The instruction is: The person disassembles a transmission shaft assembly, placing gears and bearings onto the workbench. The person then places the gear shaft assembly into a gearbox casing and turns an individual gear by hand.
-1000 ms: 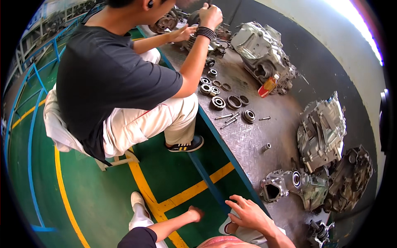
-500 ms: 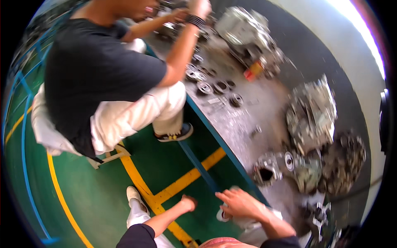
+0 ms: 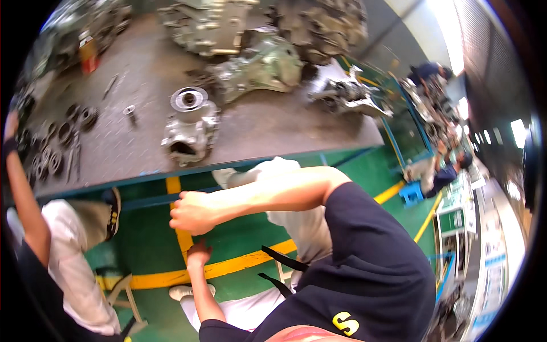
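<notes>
My right hand (image 3: 196,212) hangs in front of the table's near edge, over the green floor. Its fingers are curled under; the back of the hand covers anything they may hold. Just below it is my left hand (image 3: 198,255), its short-looking fingers slightly apart with no object visible in them. Neither hand touches the table. The nearest part on the steel-topped table (image 3: 250,137) is a grey metal housing (image 3: 185,139), with a pale ring (image 3: 189,99) at its far end. Behind it lies a larger cast casing (image 3: 259,65).
Several bearings and gears (image 3: 56,162) lie at the table's left, near a co-worker's arm (image 3: 25,194). A small shafted part (image 3: 130,112) stands mid-table. A red-and-yellow bottle (image 3: 88,52), gearbox casing (image 3: 208,25) and metal bracket assembly (image 3: 347,94) lie farther off. Other people (image 3: 447,168) sit beyond.
My view has swung right, so the co-worker now shows only at the left edge. My right forearm lies across the view, and its fingers, stretched before, are now curled. My hands are closer together.
</notes>
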Action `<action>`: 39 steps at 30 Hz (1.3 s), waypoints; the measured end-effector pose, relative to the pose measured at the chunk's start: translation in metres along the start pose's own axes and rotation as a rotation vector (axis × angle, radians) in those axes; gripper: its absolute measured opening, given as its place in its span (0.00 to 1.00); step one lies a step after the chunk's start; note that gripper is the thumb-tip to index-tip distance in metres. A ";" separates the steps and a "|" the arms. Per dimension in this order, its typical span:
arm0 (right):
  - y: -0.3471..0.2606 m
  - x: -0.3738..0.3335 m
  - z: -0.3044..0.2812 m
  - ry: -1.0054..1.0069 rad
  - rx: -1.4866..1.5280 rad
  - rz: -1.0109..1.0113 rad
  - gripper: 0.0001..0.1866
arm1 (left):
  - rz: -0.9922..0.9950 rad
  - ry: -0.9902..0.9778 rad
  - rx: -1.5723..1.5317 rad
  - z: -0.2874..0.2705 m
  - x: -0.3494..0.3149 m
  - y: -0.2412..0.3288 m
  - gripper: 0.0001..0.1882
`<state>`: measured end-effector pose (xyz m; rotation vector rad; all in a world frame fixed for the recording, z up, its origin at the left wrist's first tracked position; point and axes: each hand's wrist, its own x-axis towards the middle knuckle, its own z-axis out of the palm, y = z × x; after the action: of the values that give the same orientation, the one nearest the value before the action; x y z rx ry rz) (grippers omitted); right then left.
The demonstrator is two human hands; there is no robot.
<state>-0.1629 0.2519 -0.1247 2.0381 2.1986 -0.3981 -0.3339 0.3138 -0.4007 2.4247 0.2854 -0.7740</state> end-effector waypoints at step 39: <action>-0.045 -0.086 0.012 -0.110 0.048 -0.150 0.14 | -0.149 0.314 -0.340 0.141 -0.019 0.141 0.24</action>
<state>-0.2007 0.1633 -0.1088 1.8315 2.3033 -0.5694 -0.3641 0.1171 -0.4194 2.2073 0.6692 -0.3639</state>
